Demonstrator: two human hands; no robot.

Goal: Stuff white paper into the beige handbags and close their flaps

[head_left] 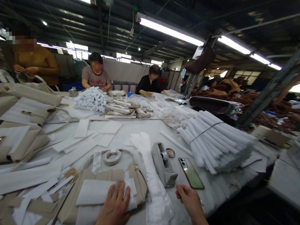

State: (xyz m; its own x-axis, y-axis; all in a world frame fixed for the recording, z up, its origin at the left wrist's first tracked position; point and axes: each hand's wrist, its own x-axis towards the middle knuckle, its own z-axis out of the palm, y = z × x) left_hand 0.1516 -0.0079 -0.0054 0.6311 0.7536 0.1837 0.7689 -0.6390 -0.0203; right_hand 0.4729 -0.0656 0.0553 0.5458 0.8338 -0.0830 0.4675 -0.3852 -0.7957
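Observation:
My left hand (116, 204) lies with fingers spread on a folded white sheet (92, 192), pressing it against a beige handbag (69, 209) that rests flat on the table. A roll of tape (112, 157) sits inside the loop of the bag's strap. To the right, my right hand (190, 200) is closed in a pinch just in front of a grey tape dispenser (162, 165); whatever its fingertips hold, if anything, is too small to make out. Between the hands runs a stack of thin white plastic bags (150, 172).
A phone (191, 173) and a tied bundle of white foam rods (213, 136) lie at right. Paper and beige scraps (39, 207) cover the left, with finished bags (19, 141) behind. Three people work across the table. A slanted metal post (270, 90) stands at right.

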